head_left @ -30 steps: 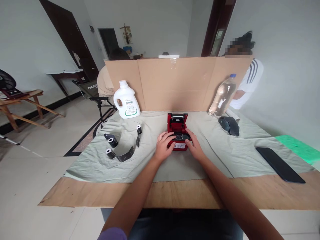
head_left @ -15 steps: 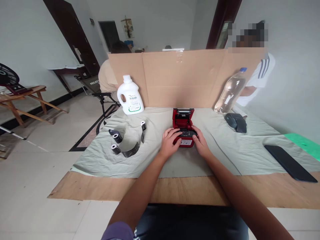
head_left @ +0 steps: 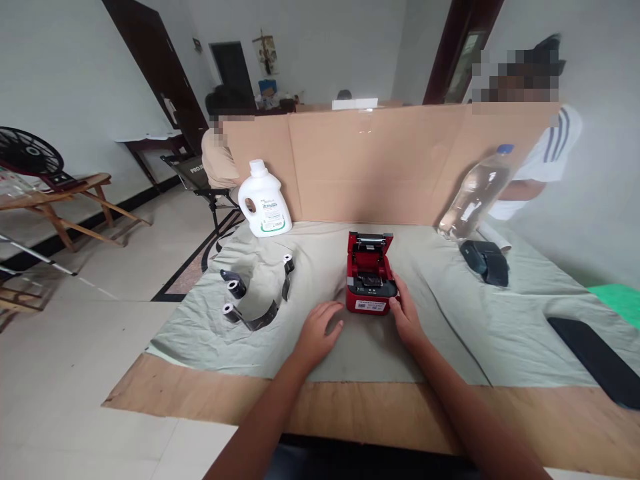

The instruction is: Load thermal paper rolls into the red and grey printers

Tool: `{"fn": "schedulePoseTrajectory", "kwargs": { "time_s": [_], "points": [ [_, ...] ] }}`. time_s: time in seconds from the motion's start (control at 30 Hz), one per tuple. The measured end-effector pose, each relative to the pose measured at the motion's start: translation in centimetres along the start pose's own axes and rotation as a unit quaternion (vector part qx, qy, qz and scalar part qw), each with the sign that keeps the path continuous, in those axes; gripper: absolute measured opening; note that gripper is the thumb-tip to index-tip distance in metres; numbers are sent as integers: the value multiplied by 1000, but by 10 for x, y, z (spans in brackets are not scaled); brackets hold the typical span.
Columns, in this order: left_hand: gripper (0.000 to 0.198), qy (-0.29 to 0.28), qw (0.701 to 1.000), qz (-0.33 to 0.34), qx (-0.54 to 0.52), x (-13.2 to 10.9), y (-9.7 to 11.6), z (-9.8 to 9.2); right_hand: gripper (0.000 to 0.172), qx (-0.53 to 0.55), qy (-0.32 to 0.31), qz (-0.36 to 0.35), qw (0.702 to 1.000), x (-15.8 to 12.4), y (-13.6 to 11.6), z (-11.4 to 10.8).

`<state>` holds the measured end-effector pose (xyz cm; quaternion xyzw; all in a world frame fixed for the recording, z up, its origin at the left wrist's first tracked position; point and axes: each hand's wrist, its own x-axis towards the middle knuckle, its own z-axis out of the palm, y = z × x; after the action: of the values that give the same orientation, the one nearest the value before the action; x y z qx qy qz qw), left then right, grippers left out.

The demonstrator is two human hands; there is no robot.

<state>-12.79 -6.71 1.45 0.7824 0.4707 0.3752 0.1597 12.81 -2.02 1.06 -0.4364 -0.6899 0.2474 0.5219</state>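
A red and black label printer (head_left: 371, 300) stands on the cloth in front of me, its lid tilted up and its inner bay showing. My right hand (head_left: 406, 313) grips the printer's right side, thumb at the front corner and fingers along the side wall. To the left of the printer, my left hand (head_left: 320, 330) hovers over or rests on the cloth; which, I cannot tell. Its fingers are apart and hold nothing. Farther left lie small rolls of black ribbon (head_left: 236, 288), with one strip unrolled in a curve (head_left: 263, 317).
A white jug (head_left: 265, 203) and a tilted clear bottle (head_left: 477, 193) stand before a cardboard screen (head_left: 365, 167). On the right are a dark device (head_left: 485, 261), a black phone-like slab (head_left: 595, 357) and something green (head_left: 617, 303). Two people sit beyond the screen.
My left hand has let go of the printer and moved left and down, uncovering the bay. My right hand stays at the printer's right side. The view has shifted slightly.
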Motion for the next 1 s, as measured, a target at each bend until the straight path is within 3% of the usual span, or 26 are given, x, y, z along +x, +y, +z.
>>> {"fn": "schedulePoseTrajectory", "kwargs": {
  "time_s": [0.13, 0.3, 1.0],
  "points": [
    [49, -72, 991, -29, 106, -7, 6, 10, 57, -28, 4, -12, 1000, -2, -6, 1],
    [66, -117, 982, -43, 141, -1, 9, 15, 66, -50, 1, -18, 999, 0, -13, 2],
    [71, -131, 978, -49, 155, -2, 7, 16, 73, -100, -1, -39, 994, 1, -13, 6]
  ]
}}
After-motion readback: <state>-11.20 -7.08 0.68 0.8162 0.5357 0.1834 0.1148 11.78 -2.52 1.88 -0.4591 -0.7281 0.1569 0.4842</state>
